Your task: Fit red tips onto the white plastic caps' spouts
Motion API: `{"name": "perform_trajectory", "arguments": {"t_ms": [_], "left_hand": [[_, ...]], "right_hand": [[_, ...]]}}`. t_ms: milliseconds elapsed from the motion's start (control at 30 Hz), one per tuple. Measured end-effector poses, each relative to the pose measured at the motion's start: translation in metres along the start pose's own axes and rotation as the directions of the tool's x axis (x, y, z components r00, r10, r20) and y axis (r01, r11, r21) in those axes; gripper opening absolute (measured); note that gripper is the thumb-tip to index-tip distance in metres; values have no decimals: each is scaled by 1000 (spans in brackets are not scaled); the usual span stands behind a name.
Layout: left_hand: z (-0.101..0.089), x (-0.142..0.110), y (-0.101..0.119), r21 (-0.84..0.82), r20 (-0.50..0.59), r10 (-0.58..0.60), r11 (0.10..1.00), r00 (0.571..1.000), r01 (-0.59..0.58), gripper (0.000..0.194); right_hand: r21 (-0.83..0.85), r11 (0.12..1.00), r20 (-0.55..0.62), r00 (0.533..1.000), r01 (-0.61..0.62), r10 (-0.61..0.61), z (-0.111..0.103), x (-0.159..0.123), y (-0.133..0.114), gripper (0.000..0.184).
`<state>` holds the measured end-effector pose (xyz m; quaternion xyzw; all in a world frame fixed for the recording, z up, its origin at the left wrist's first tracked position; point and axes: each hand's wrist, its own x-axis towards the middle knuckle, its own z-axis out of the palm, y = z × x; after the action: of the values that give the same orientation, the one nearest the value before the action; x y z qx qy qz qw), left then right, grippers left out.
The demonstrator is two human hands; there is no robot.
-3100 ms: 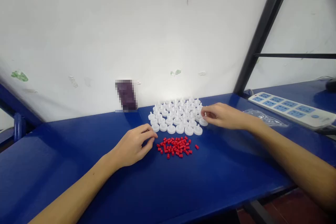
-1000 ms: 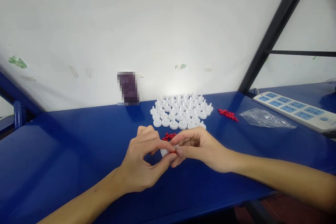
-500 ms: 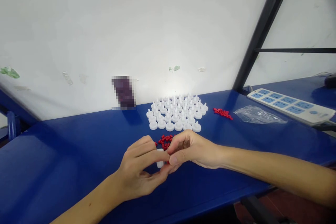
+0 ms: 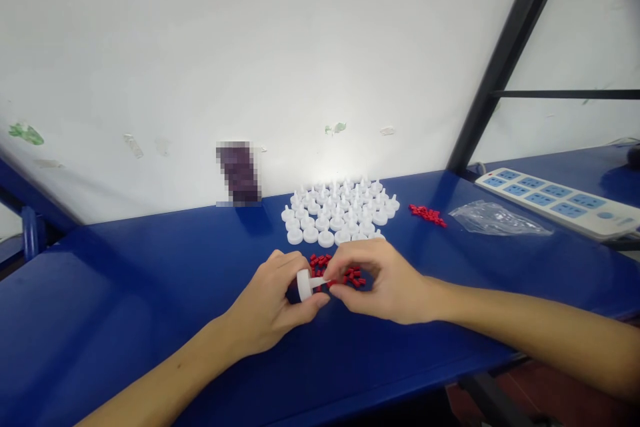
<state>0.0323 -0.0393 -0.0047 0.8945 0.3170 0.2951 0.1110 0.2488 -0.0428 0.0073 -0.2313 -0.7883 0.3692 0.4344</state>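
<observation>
My left hand (image 4: pixel 280 297) is closed around a white nozzle cap (image 4: pixel 304 285), a round ridged base with a thin spout. The cap lies on its side with the spout pointing right. At the spout's tip, my right hand (image 4: pixel 377 280) has its thumb and forefinger brought together in a pinch. Some red shows by those fingertips, but whether it is held or lies behind them I cannot tell. Small red caps (image 4: pixel 320 260) lie in a loose pile behind and partly under both hands. Beyond them many white nozzle caps (image 4: pixel 326 238) stand in rows, spouts up.
More small red caps (image 4: pixel 427 215) are heaped to the right, beside a clear plastic bag (image 4: pixel 497 220). A power strip (image 4: pixel 545 197) lies further right, near a black metal post (image 4: pixel 493 73). The blue table (image 4: pixel 150 267) meets a white wall. A blurred dark object (image 4: pixel 241 173) leans there.
My hands have drawn slightly apart. The white nozzle cap in my left hand now shows its spout, which was covered by fingers before. More of the red pile is visible.
</observation>
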Motion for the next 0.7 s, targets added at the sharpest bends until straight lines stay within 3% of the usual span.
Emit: {"name": "perform_trajectory", "arguments": {"t_ms": [67, 167, 300, 467, 600, 700], "left_hand": [[-1, -1, -1, -8, -37, 9, 1000, 999, -10, 41], [1, -3, -4, -23, -86, 45, 999, 995, -47, 43], [6, -5, -8, -94, -115, 69, 992, 991, -80, 41], [7, -6, -9, -175, -67, 14, 984, 998, -25, 39], [5, -4, -4, -72, -94, -3, 997, 996, -4, 39], [3, -3, -1, -34, -38, -8, 999, 999, 7, 37]], "right_hand": [[-145, 974, -47, 982, 176, -184, -1, -1, 0, 10], [-219, 939, -45, 958, 267, -283, -1, -1, 0, 7], [-266, 923, -34, 954, 278, -298, 1, -2, -2, 5], [-317, 902, -22, 949, 293, -316, 2, -2, -3, 5], [-284, 915, -9, 953, 288, -303, 2, 0, -1, 5], [-232, 935, 39, 963, 267, -265, -1, 1, 1, 3]]}}
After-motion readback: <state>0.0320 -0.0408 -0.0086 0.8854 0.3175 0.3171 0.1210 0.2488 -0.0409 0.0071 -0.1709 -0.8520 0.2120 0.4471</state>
